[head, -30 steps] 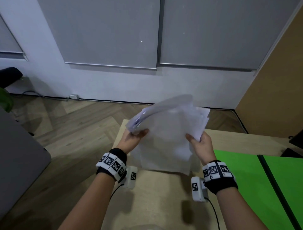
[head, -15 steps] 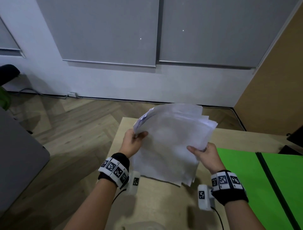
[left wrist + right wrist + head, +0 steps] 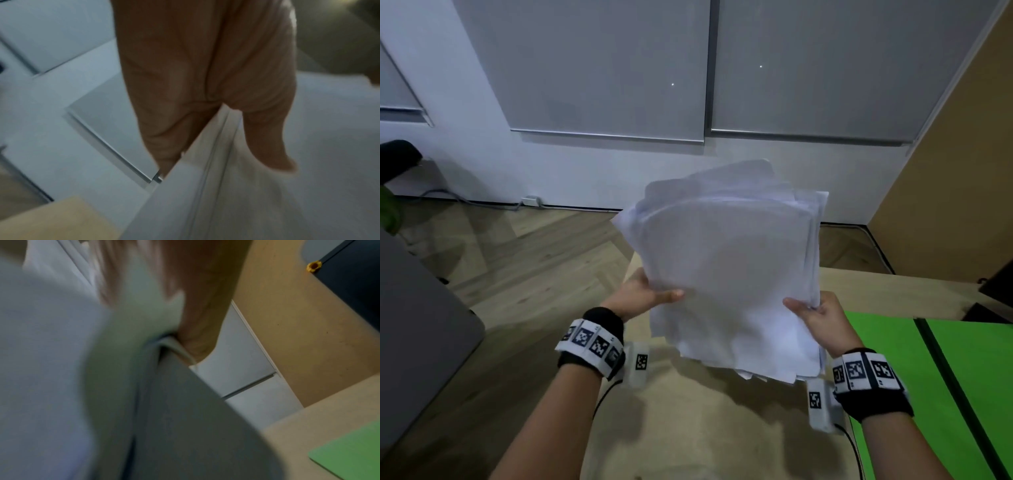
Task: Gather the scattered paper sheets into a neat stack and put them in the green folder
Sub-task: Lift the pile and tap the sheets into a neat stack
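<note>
— So, both hands are gripping the sheets [image 3: 729, 274] above the near end of the table [image 3: 688, 428], is that it?

— Yes. The left hand [image 3: 635, 296] is pinching the stack's left edge, thumb lying across the front and fingers going behind. The right hand [image 3: 820, 320] is clamping the right edge the same way, thumb on the near face.

— And the stack itself?

— Standing roughly upright and leaning away from the person, its lower edge hanging clear of the tabletop. The top corners are fanning out unevenly, and the bottom edges are sitting ragged, several sheets poking lower than the rest.

— Where is the folder [image 3: 914, 377] lying?

— Open and flat on the table to the person's right, a dark spine running down its middle. The right hand is hovering just beside its left edge.

— Anything from the wrist cameras?

— The left one is showing the thumb [image 3: 265, 129] pressing on the paper's face with the sheet edges running under it. The right one is blurred, paper filling most of it, with a green corner of the folder [image 3: 349, 456] showing at the lower right.

— Behind?

— Grey blinds [image 3: 619, 61] are hanging on the wall, with wood floor [image 3: 517, 267] to the left.
</note>
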### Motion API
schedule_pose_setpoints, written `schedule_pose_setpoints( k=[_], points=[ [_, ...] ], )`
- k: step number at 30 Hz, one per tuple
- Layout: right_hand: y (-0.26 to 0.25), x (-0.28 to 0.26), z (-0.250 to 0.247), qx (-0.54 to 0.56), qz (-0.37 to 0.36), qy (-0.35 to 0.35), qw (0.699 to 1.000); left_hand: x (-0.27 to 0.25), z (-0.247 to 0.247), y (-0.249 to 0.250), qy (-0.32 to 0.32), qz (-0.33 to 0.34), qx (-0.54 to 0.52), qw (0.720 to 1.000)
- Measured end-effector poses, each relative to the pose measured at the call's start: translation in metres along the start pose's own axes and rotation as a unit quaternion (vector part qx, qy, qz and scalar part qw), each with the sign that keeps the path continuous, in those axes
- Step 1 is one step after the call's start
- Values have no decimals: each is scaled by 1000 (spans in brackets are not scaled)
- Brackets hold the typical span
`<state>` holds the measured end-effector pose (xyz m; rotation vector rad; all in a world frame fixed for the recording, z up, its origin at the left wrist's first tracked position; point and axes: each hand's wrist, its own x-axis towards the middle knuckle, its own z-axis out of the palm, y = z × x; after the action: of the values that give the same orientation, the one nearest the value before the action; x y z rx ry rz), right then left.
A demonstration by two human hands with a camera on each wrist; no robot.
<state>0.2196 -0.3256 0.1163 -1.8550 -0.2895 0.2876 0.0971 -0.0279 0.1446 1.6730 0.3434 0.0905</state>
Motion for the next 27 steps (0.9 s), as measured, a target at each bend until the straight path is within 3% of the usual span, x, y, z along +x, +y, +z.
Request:
schedule_pose_setpoints(
  k=[6, 12, 17, 21, 27],
  points=[
    [-9, -5, 22, 87, -38, 57, 994, -4, 30, -2, 102, 69, -37, 992],
    [14, -14, 36, 118, 27, 34, 992, -14, 41, -19, 78, -16, -53, 995],
    [1, -20, 24, 162, -1, 10, 987, -22, 33, 14, 71, 86, -136, 984],
    [-27, -25, 18, 170, -62, -30, 983, -16, 44, 35, 176, 125, -153, 964],
    [-58, -28, 17, 168, -113, 36, 979, -12, 72, 49, 338, 76, -145, 927]
  ],
)
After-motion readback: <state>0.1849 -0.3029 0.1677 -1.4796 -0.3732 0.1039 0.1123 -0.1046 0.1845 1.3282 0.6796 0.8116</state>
